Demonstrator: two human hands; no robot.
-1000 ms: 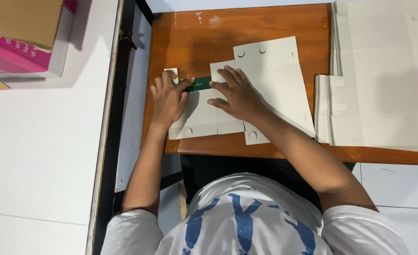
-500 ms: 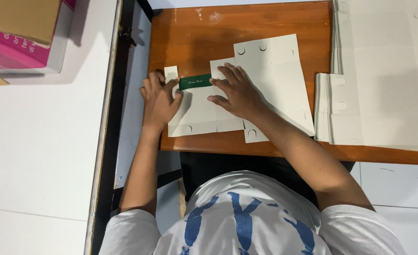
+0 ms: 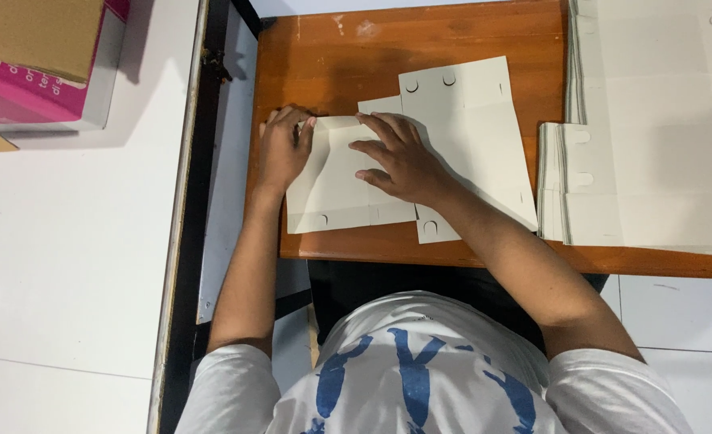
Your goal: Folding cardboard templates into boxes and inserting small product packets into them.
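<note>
The green strip seen a moment ago is now covered: a cream card flap (image 3: 336, 161) has been folded over it, with the left hand (image 3: 282, 149) and right hand (image 3: 400, 161) pressing flat on top.

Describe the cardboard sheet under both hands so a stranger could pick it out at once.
On the orange-brown wooden table, look at its front left part. The cream die-cut sheet there lies partly folded, pressed by the left hand and right hand. Unlike the neat stacks of sheets at right, it sits loose and skewed.
</note>
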